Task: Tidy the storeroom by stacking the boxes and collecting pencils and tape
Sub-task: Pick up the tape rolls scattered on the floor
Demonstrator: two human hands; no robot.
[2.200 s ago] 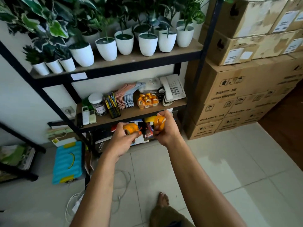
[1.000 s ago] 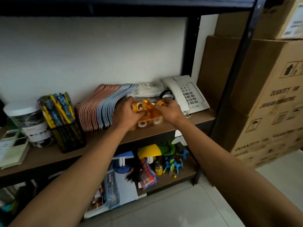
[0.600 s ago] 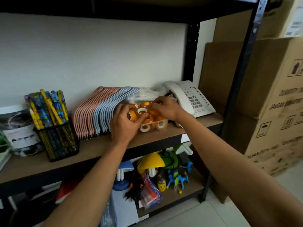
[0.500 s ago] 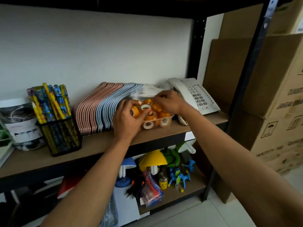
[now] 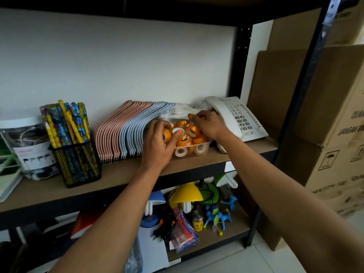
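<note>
On mid shelf (image 5: 137, 174): both hands now at tape tray (image 5: 199, 147), up from lower shelf. L hand (image 5: 157, 146) pinches roll (image 5: 167, 134); R hand (image 5: 208, 125) fingers curled on pile, grip unclear. Tape collecting near done; pencils (image 5: 67, 123) already in cup.

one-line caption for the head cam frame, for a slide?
Both hands, left and right, settle tape rolls in a clear tray on the shelf.

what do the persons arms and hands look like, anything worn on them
Both forearms are bare with no sleeves in view. The left hand and right hand wear no gloves, and no watch, ring or bracelet is visible. The left thumbnail looks painted orange.
</note>
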